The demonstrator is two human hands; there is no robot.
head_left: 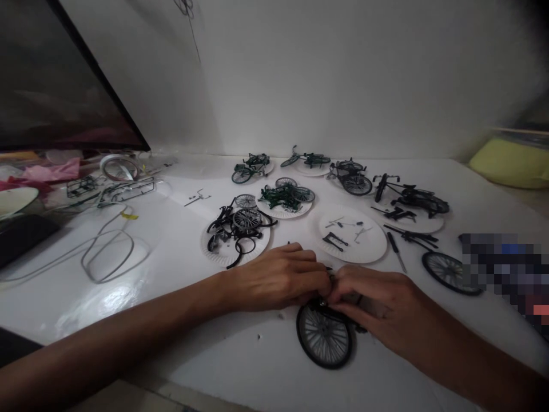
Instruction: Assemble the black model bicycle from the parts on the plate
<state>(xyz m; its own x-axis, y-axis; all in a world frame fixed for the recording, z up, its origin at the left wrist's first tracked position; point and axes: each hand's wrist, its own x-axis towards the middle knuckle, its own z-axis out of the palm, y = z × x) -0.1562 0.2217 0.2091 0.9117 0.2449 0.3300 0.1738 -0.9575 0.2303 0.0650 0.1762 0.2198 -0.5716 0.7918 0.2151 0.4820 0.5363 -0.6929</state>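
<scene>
My left hand (pixel 278 278) and my right hand (pixel 373 303) meet over a small black model bicycle part (pixel 329 286), mostly hidden by my fingers. That part sits at the top of a black-tyred miniature spoked wheel (pixel 325 336), which both hands seem to hold up near the table. Just beyond my fingers lies a white paper plate (pixel 352 246) holding small grey and black pieces. Left of it, a paper plate (pixel 257 245) is heaped with black frame parts and wheels. A small screwdriver (pixel 397 250) rests beyond my right hand, and a second black wheel (pixel 450 273) lies further right.
Several more model bicycles and parts sit on paper plates (pixel 285 214) across the white table (pixel 180 343). Plastic sprues (pixel 126 190) and bent wire loops (pixel 111 257) lie at the left, below a dark screen (pixel 72 74). A white wall stands behind; a pixelated object (pixel 501 274) sits at the right.
</scene>
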